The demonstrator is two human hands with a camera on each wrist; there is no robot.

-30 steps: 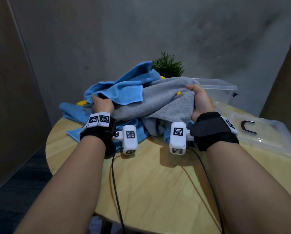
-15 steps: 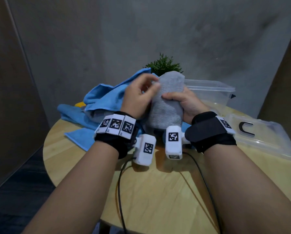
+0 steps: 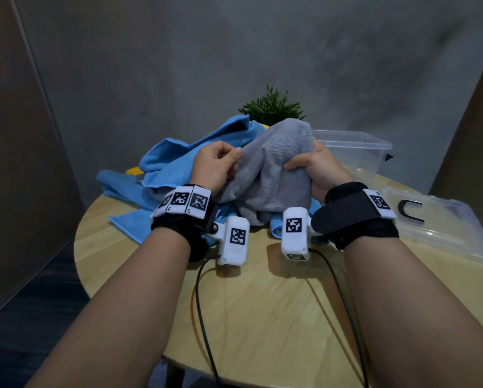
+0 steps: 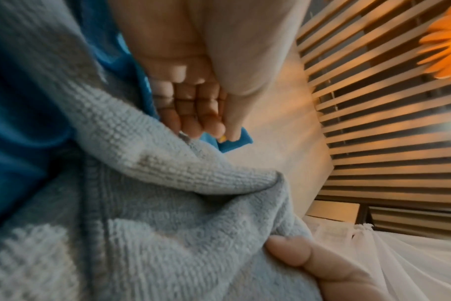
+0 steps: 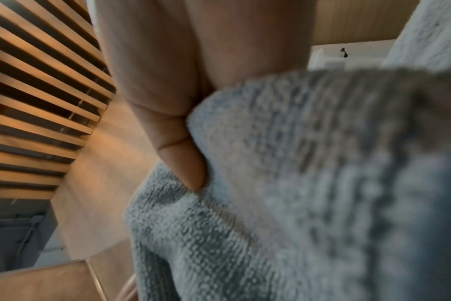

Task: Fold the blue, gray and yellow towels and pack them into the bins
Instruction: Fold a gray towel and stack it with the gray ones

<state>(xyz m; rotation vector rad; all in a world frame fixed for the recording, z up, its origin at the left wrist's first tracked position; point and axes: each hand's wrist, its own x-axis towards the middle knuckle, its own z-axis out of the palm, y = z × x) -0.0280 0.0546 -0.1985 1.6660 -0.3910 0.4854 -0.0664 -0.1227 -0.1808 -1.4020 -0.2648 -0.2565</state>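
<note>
A gray towel [image 3: 274, 169] is bunched up above the round wooden table [image 3: 262, 317], held between both hands. My left hand [image 3: 220, 163] pinches its left edge with curled fingers. My right hand [image 3: 310, 166] grips its right side, thumb pressed into the cloth. The left wrist view shows the gray towel [image 4: 147, 224] with the fingers [image 4: 193, 114] curled at its edge. In the right wrist view the thumb [image 5: 183, 154] digs into the gray towel [image 5: 296, 183]. A blue towel [image 3: 178, 163] lies crumpled behind and under it. A yellow towel [image 3: 135, 170] peeks out beneath the blue one.
A clear plastic bin [image 3: 352, 152] stands at the back right of the table. A clear lid with a black handle [image 3: 442, 225] lies at the right edge. A small green plant [image 3: 272, 106] stands behind the towels. Black cables [image 3: 203, 317] run across the near tabletop.
The gray towel was lifted off the pile and gathered between both hands. My left hand came in from the pile's left side and has since slid back out to the towel's left edge.
</note>
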